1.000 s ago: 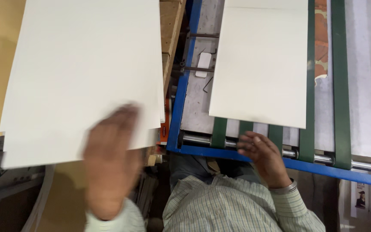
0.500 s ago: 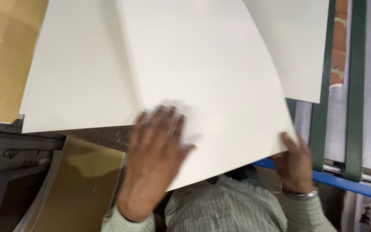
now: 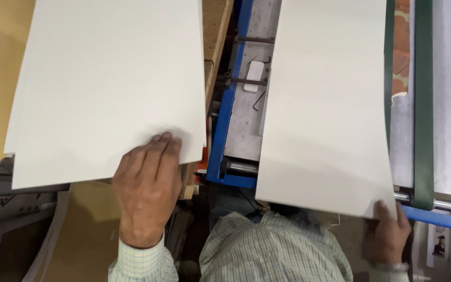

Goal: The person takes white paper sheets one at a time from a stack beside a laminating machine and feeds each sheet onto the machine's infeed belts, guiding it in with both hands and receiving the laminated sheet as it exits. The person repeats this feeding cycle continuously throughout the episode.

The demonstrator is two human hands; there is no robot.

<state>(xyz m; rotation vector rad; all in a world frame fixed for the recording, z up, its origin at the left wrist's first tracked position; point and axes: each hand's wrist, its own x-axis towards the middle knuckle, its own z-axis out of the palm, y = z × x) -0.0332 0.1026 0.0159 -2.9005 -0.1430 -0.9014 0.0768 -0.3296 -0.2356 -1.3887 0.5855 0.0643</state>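
My left hand (image 3: 147, 190) lies flat on the stack (image 3: 105, 83); my right hand (image 3: 387, 235) pinches a sheet (image 3: 324, 104), seemingly by its corner.

Stack of cream sheets (image 3: 105, 83): large, blank, matte, lying flat at left, edges slightly fanned, near corner under left hand (image 3: 147, 190) fingertips. Single cream sheet (image 3: 324, 104): same stock, blank, lying lengthwise at right over blue-framed machine bed, near edge bowed slightly, near right corner pinched by right hand (image 3: 387, 235).
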